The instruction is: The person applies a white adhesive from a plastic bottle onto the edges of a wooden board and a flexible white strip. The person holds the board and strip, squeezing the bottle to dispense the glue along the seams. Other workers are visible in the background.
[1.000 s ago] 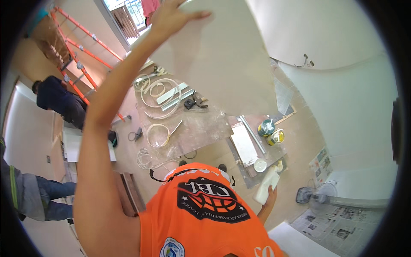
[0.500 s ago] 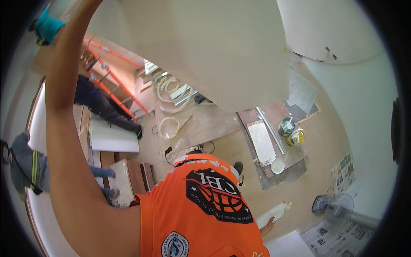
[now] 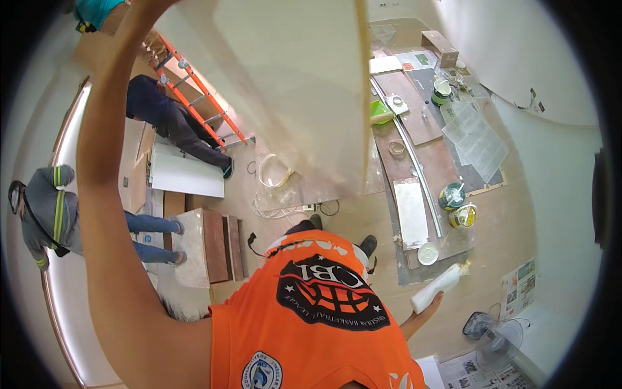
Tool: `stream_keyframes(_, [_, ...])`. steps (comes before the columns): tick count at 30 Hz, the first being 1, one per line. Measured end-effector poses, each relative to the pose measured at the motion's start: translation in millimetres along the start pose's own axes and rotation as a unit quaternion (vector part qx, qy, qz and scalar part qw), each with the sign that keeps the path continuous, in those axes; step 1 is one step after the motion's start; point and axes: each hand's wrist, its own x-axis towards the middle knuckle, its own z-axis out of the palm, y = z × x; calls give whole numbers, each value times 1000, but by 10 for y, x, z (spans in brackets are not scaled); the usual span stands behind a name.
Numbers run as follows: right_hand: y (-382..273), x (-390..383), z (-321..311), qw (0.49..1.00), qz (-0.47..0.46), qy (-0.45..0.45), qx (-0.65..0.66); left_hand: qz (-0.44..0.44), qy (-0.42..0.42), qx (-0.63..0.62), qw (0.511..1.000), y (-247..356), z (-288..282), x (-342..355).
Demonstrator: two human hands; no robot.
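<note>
Our left hand (image 3: pixel 139 5) now pushes the pale ceiling panel (image 3: pixel 285 84) higher overhead, its grip cropped from view, so we cannot tell. Our right hand (image 3: pixel 431 305) holds a white bottle (image 3: pixel 440 286) low beside us.

The left arm (image 3: pixel 110 194) is raised straight overhead, bare from shoulder to wrist; its hand is cut off at the top edge, so its grip cannot be told. The right hand (image 3: pixel 433 303) is held low beside the hip, fingers closed.
</note>
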Motion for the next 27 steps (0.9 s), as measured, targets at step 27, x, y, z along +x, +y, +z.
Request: stream_keyframes(27, [-186, 611, 2278, 945, 71, -316, -55, -549, -337, -356, 677, -376, -1162, -1252])
